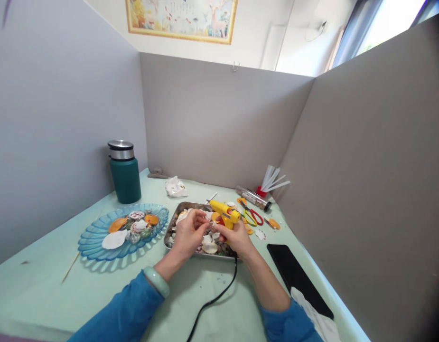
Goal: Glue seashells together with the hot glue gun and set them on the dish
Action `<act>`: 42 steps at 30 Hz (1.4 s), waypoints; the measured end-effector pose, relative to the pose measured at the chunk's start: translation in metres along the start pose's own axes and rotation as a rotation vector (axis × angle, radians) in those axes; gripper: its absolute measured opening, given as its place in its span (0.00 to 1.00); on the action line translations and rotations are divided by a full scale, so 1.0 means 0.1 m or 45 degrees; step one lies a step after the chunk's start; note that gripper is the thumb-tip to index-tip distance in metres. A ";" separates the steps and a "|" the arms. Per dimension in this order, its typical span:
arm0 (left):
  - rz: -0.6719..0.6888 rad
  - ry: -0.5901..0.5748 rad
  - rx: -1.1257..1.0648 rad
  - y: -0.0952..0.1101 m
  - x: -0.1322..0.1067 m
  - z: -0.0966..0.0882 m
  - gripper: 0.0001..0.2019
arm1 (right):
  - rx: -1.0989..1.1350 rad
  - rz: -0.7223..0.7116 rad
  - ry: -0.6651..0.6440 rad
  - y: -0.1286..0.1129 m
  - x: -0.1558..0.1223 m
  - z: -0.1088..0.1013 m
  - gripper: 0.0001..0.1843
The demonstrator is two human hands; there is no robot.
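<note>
Over a metal tray (pixel 167 240) of seashells (pixel 210 247), my two hands meet fingertip to fingertip. A yellow hot glue gun (pixel 222 209) is in my right hand (pixel 238 240), its nozzle pointing up and to the left and its black cord (pixel 219 298) running down toward me. My left hand (pixel 188 232) is closed in a pinch; what sits between its fingertips is too small to make out. The right thumb and forefinger also reach toward that spot. A pale green bangle circles my left wrist.
At left, a scalloped blue plate (pixel 91 240) holds shells, with a thin stick (pixel 70 267) by it and a green bottle (pixel 125 178) behind. Scissors (pixel 253 216), loose shells, a clear tube (pixel 254 198) and glue sticks (pixel 271 178) lie right. A black phone-like slab (pixel 297 278) is nearer; grey partitions surround the table.
</note>
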State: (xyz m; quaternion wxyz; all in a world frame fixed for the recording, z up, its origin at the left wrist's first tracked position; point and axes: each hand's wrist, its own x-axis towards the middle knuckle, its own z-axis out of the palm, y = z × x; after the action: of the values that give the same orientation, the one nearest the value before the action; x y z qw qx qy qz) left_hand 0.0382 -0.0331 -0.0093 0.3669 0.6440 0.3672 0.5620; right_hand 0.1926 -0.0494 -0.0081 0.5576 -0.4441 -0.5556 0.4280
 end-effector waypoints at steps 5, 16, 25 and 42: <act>0.079 0.002 0.125 0.01 -0.02 -0.01 0.09 | -0.014 -0.005 -0.025 0.08 0.03 -0.02 0.17; 0.133 0.098 0.191 0.03 -0.05 0.01 0.08 | -0.108 -0.069 0.047 0.04 0.02 0.03 0.15; 0.154 0.129 0.224 0.03 -0.07 0.01 0.07 | -0.246 -0.117 0.103 -0.01 0.00 0.04 0.15; 0.271 0.075 0.396 0.03 -0.10 0.02 0.08 | -0.335 -0.181 0.090 0.01 0.00 0.03 0.13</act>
State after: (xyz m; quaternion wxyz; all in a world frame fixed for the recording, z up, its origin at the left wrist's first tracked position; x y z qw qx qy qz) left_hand 0.0399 -0.0434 -0.0114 0.1905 0.7115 0.3899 0.5527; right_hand 0.1895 -0.0494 -0.0096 0.5426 -0.4877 -0.6170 0.2950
